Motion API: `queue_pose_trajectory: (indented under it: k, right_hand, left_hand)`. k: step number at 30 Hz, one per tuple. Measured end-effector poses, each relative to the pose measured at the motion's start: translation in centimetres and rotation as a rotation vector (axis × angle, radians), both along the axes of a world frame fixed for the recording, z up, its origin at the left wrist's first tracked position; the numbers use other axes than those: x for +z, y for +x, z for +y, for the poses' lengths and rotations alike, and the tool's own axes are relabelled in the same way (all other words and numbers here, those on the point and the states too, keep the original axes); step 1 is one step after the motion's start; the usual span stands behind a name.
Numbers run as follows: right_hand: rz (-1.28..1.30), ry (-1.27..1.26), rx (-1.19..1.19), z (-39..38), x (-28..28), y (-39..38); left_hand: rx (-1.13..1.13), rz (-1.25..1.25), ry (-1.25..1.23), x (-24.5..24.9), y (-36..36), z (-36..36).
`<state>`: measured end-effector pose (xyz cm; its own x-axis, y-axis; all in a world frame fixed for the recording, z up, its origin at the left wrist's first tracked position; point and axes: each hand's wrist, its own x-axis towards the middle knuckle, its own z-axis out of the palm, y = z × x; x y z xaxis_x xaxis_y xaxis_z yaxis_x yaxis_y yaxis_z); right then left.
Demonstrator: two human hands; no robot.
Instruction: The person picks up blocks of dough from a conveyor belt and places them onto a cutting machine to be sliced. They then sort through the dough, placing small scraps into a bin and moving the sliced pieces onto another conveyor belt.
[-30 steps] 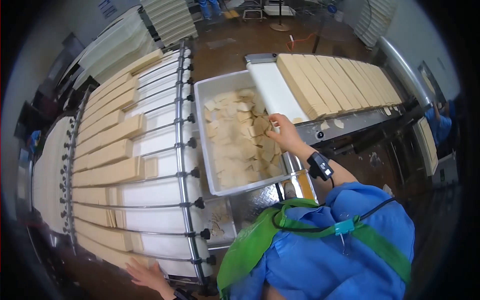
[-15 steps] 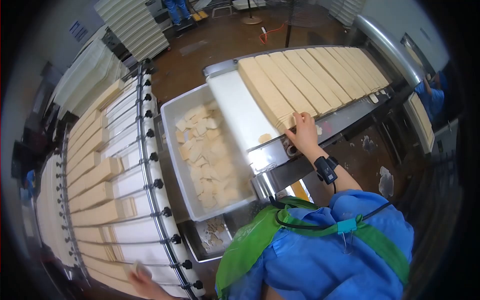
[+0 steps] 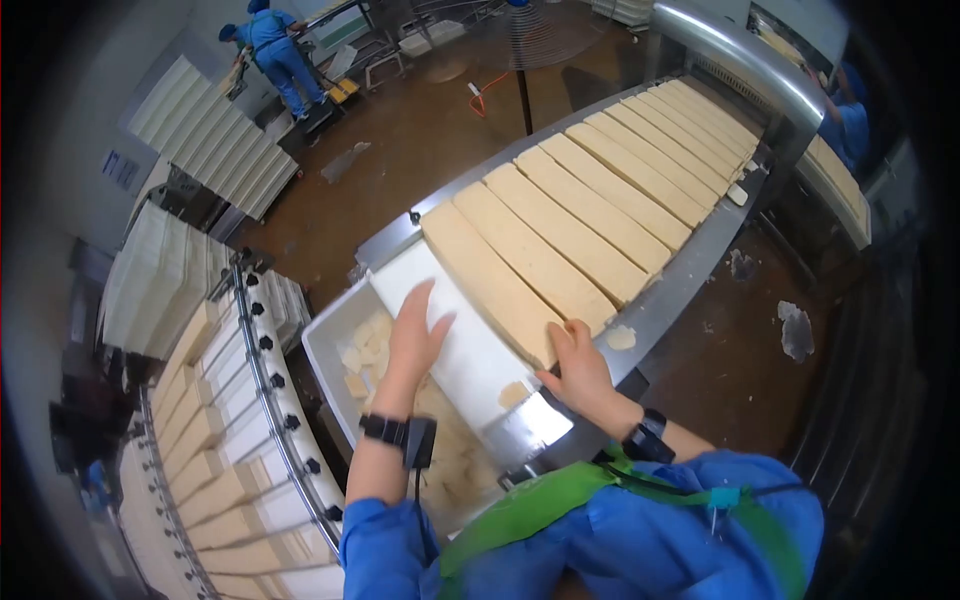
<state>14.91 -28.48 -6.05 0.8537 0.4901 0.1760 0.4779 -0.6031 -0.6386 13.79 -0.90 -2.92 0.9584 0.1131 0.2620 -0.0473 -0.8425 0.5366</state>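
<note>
Long rows of stacked, pale yellow sheets that look like dough [image 3: 500,270] lie side by side on a conveyor. My right hand [image 3: 580,375] grips the near end of the front row, its thumb and fingers around the corner. My left hand [image 3: 412,340] is open, fingers spread, above the bare white belt [image 3: 450,345] beside that row and touching no sheet. A small loose scrap [image 3: 513,394] lies on the belt near the metal end plate [image 3: 540,428].
Below the belt stands a white bin [image 3: 325,335] with loose pale pieces. At left, a slotted rack [image 3: 262,370] with black knobs holds more stacks. White trays [image 3: 205,130] are piled behind. A metal hood [image 3: 745,55] crosses the conveyor's far end. Two people in blue work farther off.
My left hand has come from the rack at lower left to above the white belt. My right hand stays at the front row's near end. The view has turned.
</note>
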Motion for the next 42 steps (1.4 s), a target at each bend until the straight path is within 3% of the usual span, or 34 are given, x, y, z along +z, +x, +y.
queue_pose_trajectory:
  k: [6, 7, 8, 9, 12, 15, 19, 22, 23, 26, 29, 32, 35, 38, 41, 42]
  right_hand:
    - [0.154, -0.055, -0.133, 2.3, 1.0, -0.6]
    - [0.142, -0.082, -0.145, 2.8, 1.0, -0.6]
    - [0.129, -0.109, -0.154, 3.3, 1.0, -0.4]
    - [0.107, -0.101, -0.172, 3.6, 0.6, -0.1]
    - [0.068, -0.158, -0.164, 4.3, 0.4, 0.8]
    - [0.127, -0.055, -0.071, 4.5, 1.1, 1.4]
    - [0.126, 0.019, 0.103, 4.0, 0.5, 2.3]
    - [0.095, -0.143, 0.097, 4.2, 1.8, 3.2]
    - [0.004, -0.185, 0.116, 3.8, 0.9, 3.7]
    - [0.041, -0.273, 0.086, 4.2, 0.5, 3.4]
    - [0.094, -0.324, 0.076, 4.0, 0.1, 3.9]
    - [0.078, -0.344, 0.091, 3.6, -0.4, 4.3]
    - [0.143, -0.289, 0.097, 4.0, 0.1, 4.1]
    - [0.094, -0.252, 0.12, 3.5, -1.0, 4.1]
    - [0.132, -0.242, 0.12, 3.9, -1.1, 4.2]
    - [0.099, -0.227, 0.12, 4.0, -1.2, 4.3]
  left_hand:
    - [0.147, 0.039, -0.05, -5.5, 18.3, 6.3]
    - [0.093, 0.133, -0.125, -3.8, 18.8, 6.0]
    - [0.077, 0.109, 0.014, -8.0, 20.7, 7.3]
    - [0.048, 0.127, 0.044, -7.6, 21.0, 7.3]
    - [0.047, 0.102, 0.069, -5.8, 19.1, 7.8]
    - [0.136, 0.112, 0.049, -5.6, 15.7, 11.2]
    - [0.251, 0.052, -0.26, -4.2, 8.3, 14.3]
    - [0.298, -0.068, -0.326, -5.8, 6.0, 15.1]
    - [0.299, -0.056, -0.278, -6.7, 5.6, 15.3]
    - [0.33, -0.059, -0.159, -7.0, 5.3, 14.6]
    - [0.371, 0.216, -0.109, -4.5, 5.0, 13.3]
    - [0.451, -0.034, 0.169, -6.1, 4.8, 12.2]
    - [0.466, -0.067, 0.511, -3.5, 3.5, 11.3]
    - [0.319, 0.017, 0.429, -6.0, 5.1, 12.1]
    - [0.312, 0.453, -0.156, -5.3, 6.4, 12.3]
    - [0.374, 0.275, 0.071, -4.5, 5.7, 11.6]
